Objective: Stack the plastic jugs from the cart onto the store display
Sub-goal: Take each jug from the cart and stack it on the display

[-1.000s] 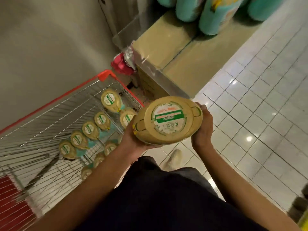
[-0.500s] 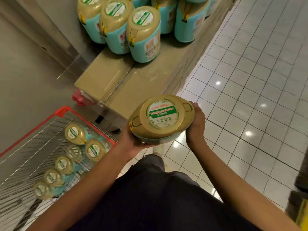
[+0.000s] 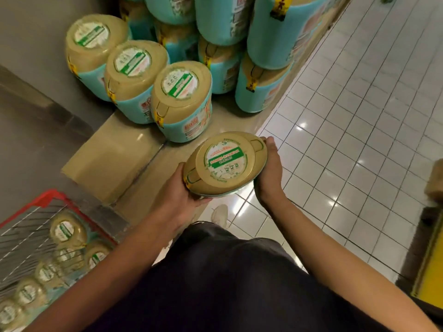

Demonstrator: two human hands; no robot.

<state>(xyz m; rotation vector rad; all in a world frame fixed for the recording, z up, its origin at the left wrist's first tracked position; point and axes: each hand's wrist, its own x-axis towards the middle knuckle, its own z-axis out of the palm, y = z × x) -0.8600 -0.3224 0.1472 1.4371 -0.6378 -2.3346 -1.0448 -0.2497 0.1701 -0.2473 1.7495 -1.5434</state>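
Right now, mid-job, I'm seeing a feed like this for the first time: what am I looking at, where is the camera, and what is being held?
There is no machine here. The picture comes from one wide-angle camera worn on a person's head, looking forward and down. The two bare arms coming in from the bottom are that person's own. The left hand and the right hand grip a tan-lidded jug from either side, in the air in front of the display platform. On that platform stands a row of three jugs with teal bodies and tan tops, and a taller stack rises behind them. At the bottom left is the red-rimmed wire cart, with more jugs inside. The pale tiled floor fills the right side.
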